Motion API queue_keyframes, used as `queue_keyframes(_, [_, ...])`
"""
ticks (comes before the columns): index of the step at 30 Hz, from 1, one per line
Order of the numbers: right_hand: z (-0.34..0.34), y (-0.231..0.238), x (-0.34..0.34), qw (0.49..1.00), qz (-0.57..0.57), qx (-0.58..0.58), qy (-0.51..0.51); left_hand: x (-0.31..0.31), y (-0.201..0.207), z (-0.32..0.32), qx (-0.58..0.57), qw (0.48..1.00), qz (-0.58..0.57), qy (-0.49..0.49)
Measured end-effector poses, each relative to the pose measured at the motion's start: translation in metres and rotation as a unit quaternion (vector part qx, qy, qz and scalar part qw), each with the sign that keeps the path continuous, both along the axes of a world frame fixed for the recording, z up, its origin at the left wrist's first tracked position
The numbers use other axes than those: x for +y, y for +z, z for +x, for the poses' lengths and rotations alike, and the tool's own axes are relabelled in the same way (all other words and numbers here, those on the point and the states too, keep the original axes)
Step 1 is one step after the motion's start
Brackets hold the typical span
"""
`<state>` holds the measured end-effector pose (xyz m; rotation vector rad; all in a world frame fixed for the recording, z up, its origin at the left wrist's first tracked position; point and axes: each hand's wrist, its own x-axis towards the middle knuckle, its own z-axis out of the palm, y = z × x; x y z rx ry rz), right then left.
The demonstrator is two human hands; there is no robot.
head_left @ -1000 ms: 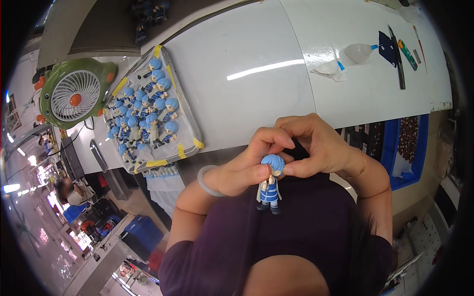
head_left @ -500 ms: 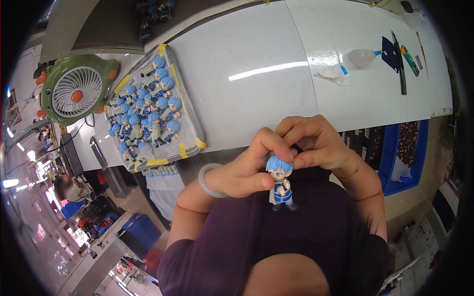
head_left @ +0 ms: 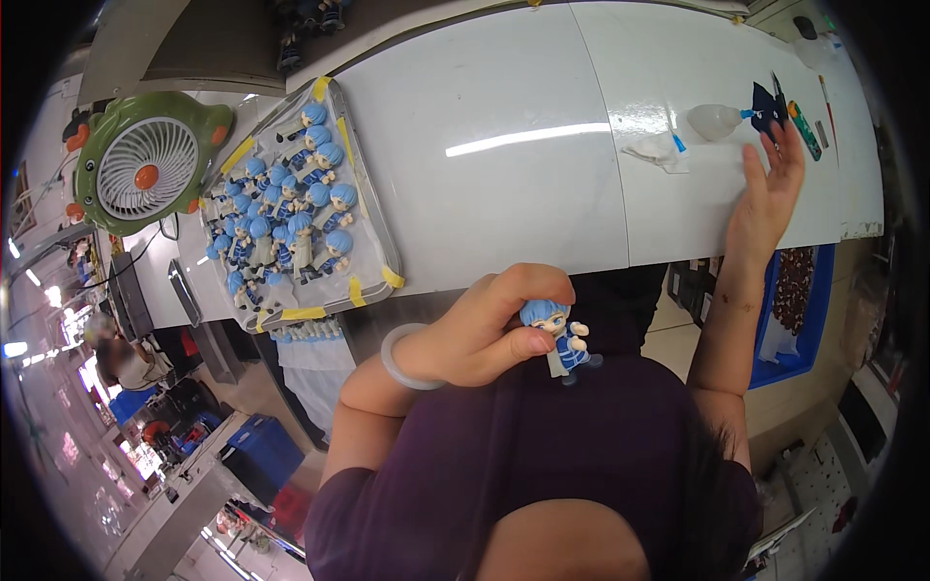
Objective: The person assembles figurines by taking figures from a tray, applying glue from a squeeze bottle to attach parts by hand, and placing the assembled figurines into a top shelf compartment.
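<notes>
In front of my chest, my left hand grips a small toy figurine with light-blue hair and a blue and white outfit. Its head sits between my thumb and curled fingers, and the body tilts out to the right. Out over the right part of the white table, my right hand is stretched forward with fingers apart and nothing visible in it. Its fingertips are at a dark blue cloth piece and a black pen-like tool, partly covering them; I cannot tell whether they touch.
A tray with yellow tape holds several similar figurines at left, beside a green fan. On the right lie a squeeze bottle, a white wipe with a blue tip, and a green cutter. Below stands a blue bin.
My right hand has left the figurine and moved far right toward the dark cloth, its fingers spreading. My left hand keeps the figurine, which is now more tilted.
</notes>
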<state>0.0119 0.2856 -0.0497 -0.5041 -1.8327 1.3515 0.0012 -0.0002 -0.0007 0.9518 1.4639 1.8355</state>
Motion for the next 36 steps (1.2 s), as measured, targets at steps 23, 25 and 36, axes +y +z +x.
queue_keyframes(23, [0.003,0.02,-0.026,0.957,-0.09,-0.138,0.24,-0.002,-0.003,0.0,-0.013,0.997,0.02,0.074])
queue_keyframes(25, [0.008,0.026,-0.035,0.936,-0.124,-0.138,0.299,-0.002,-0.003,-0.003,-0.012,0.997,0.014,0.072])
queue_keyframes(36, [0.022,0.037,-0.064,0.884,-0.196,-0.143,0.399,0.002,0.002,-0.005,0.016,1.0,-0.006,0.023])
